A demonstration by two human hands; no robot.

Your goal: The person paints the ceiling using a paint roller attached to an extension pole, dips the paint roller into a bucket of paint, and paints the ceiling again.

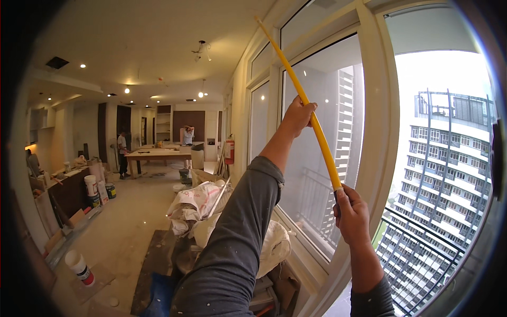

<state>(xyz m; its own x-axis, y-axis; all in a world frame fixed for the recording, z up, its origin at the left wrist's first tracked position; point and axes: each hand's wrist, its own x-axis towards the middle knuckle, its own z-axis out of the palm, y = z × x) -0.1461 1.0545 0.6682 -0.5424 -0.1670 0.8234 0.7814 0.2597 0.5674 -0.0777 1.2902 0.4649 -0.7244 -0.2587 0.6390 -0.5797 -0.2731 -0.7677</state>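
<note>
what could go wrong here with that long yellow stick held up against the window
1. The yellow stick reaches far above the left hand; its free top end near the window frame might swing and knock the frame or the glass pane.
2. The right hand has only a grip on the stick's lower end, so it could slip.
3. Stuffed white sacks lie piled close below, a possible trip hazard when stepping back.

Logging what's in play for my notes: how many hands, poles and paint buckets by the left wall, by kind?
Hands on the pole: 2, left hand and right hand
Yellow pole: 1
Paint buckets: 2, white bucket, dark bucket
Total: 5
</note>
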